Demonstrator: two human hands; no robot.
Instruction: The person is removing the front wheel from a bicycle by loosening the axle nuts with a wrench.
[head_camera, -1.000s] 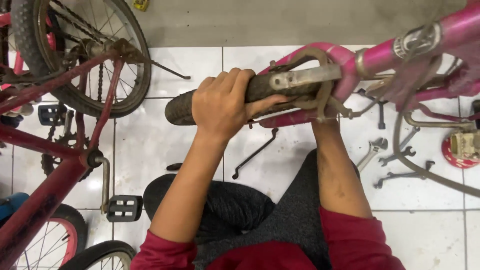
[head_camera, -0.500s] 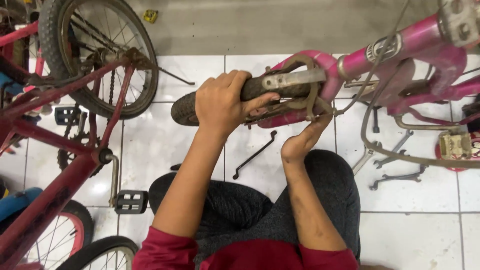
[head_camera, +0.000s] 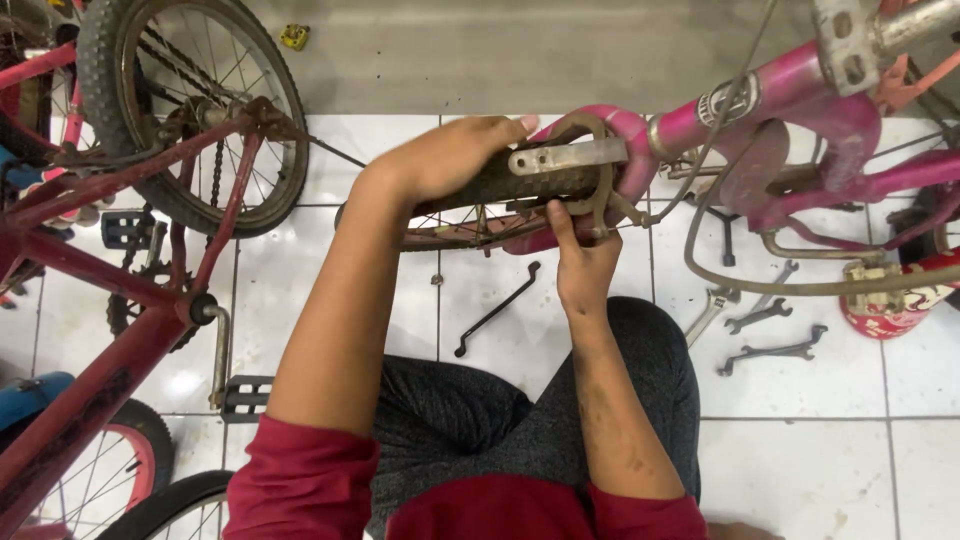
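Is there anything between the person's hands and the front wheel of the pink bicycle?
Nothing visible does. The left hand already lies on top of the tyre, and the right hand touches the metal brake arm beside it. The wrenches lie apart on the floor.

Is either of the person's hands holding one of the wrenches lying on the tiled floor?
No: the left hand rests on the tyre, the right hand is at the brake caliper, and the wrenches lie untouched.
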